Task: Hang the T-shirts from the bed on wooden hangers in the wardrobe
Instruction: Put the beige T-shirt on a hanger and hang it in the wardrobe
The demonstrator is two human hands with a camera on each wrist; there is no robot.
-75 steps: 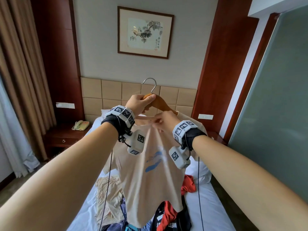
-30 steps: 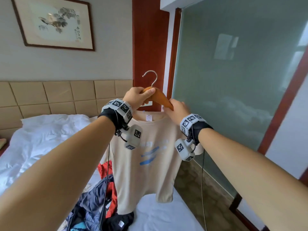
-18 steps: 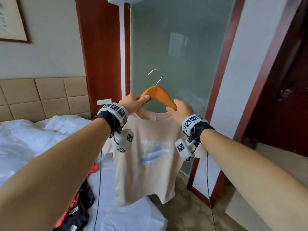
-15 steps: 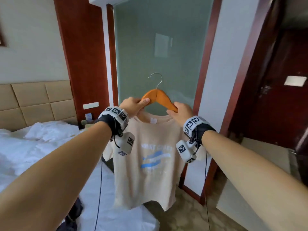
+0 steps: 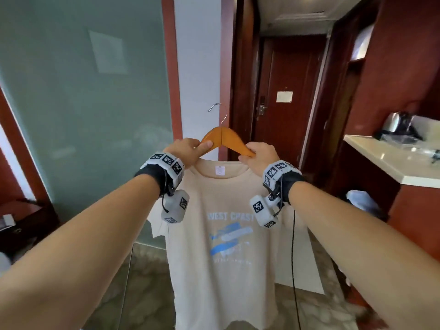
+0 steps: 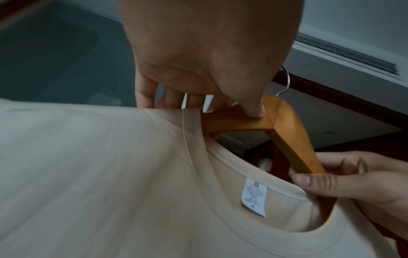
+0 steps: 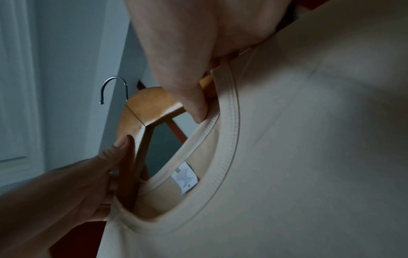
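Both the left hand [image 5: 184, 150] and right hand [image 5: 258, 154] stay clamped on the wooden hanger [image 5: 225, 139] carrying the beige T-shirt [image 5: 228, 234], now swung from bed toward the entry corridor, presumably wardrobe-bound.

beige T-shirt [image 5: 226, 246] | draped on wooden hanger [image 5: 227, 139] | upright, hook up

t-shirt [image 5: 228, 234] on hanger [image 5: 226, 139]; counter [image 5: 392, 160] right
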